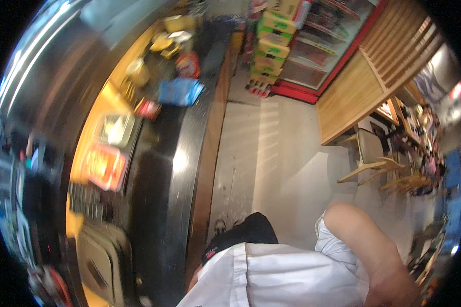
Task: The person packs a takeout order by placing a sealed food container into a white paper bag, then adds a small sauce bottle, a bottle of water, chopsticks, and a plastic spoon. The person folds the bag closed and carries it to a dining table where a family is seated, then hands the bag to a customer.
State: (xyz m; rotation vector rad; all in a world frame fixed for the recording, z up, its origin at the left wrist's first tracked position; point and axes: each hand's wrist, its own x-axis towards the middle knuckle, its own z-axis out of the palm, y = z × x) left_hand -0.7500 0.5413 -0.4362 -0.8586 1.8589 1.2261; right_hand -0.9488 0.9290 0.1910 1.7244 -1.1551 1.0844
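Neither of my hands shows. My bare right arm (368, 226) bends out of a white sleeve and runs off the bottom right edge, and a sliver of skin, perhaps my left arm (193, 282), shows beside my white shirt (292, 272). At my left runs a dark counter (153, 184) with a shiny metal strip. On it lie a blue packet (181, 92), a red packet (148, 108) and a red-orange packet (188, 64). Nearer stand a clear tub with pale contents (117, 128), a container with orange contents (104, 167) and a lidded beige container (100, 264). Motion blurs much of this.
Ahead, yellow-green cartons (272, 46) are stacked beside a red-framed glass-door refrigerator (315, 50). A slatted wooden partition (353, 88) stands at the right, with a chair (368, 149) behind it. Pale floor (284, 153) runs between counter and partition.
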